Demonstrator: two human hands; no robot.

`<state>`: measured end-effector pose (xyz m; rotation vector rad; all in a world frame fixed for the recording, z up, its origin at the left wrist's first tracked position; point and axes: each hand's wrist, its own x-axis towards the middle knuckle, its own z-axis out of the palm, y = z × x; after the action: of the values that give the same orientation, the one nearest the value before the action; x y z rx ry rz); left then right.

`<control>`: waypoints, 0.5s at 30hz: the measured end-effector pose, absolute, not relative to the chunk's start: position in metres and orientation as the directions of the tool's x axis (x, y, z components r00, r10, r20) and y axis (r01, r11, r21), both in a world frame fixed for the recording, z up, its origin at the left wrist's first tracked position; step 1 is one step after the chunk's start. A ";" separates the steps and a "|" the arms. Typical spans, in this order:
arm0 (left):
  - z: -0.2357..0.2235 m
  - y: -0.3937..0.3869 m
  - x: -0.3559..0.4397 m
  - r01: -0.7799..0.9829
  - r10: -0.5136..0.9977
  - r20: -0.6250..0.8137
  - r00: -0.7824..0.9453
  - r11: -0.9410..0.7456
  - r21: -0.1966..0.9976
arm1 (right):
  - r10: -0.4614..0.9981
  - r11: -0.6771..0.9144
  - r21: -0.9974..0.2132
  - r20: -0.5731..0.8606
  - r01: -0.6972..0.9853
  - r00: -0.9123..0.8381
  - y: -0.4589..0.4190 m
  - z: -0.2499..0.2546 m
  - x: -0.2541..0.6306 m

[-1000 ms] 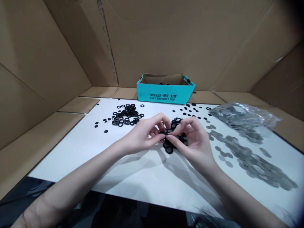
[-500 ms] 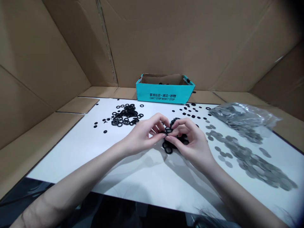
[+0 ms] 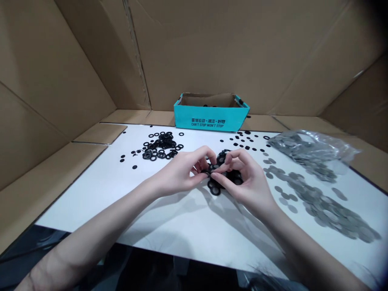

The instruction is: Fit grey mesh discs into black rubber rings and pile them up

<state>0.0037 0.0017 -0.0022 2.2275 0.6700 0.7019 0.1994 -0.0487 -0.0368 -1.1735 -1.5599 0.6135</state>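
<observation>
My left hand (image 3: 189, 169) pinches a black ring (image 3: 205, 172) between thumb and fingers, just left of my right hand. Thumb and forefinger of my right hand (image 3: 244, 173) are pressed together at the ring's right side; whether a thin disc is between them I cannot make out. Beneath and behind both hands lies a pile of black rings (image 3: 216, 190), several with grey discs in their middles. My fingers hide part of this pile. Off to the left is another heap of black rings (image 3: 163, 141).
A turquoise box (image 3: 211, 118) stands at the back with dark pieces inside. Small black discs (image 3: 241, 141) lie scattered before it. On the right are a clear plastic bag (image 3: 312, 147) of grey discs and a long spread of loose grey discs (image 3: 330, 210). Cardboard walls (image 3: 212, 48) surround the white table (image 3: 145, 230).
My left fingers have shifted slightly left with the ring, and a small gap shows between the two hands' fingertips. The heaps look the same.
</observation>
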 end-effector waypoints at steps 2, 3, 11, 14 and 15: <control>-0.003 0.002 0.004 0.244 0.637 0.292 0.713 -0.616 0.749 | 0.899 0.398 -0.827 0.438 0.397 0.013 -0.049 -0.037 0.201; -0.003 0.002 0.004 0.235 0.635 0.297 0.713 -0.616 0.752 | 0.895 0.402 -0.819 0.446 0.408 0.012 -0.049 -0.036 0.201; -0.003 -0.002 0.009 0.161 0.658 0.344 0.670 -0.581 0.798 | 0.900 0.410 -0.866 0.435 0.286 0.029 -0.048 -0.032 0.197; 0.000 -0.003 0.007 0.155 0.632 0.324 0.704 -0.582 0.799 | 0.883 0.440 -0.869 0.464 0.228 0.065 -0.051 -0.033 0.194; 0.002 -0.002 0.006 0.164 0.621 0.305 0.722 -0.582 0.796 | 0.874 0.451 -0.860 0.480 0.239 0.078 -0.052 -0.033 0.194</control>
<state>0.0058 -0.0021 0.0018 2.1339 0.5924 0.7373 0.1937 -0.0519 -0.0335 -1.0450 -1.4529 0.6365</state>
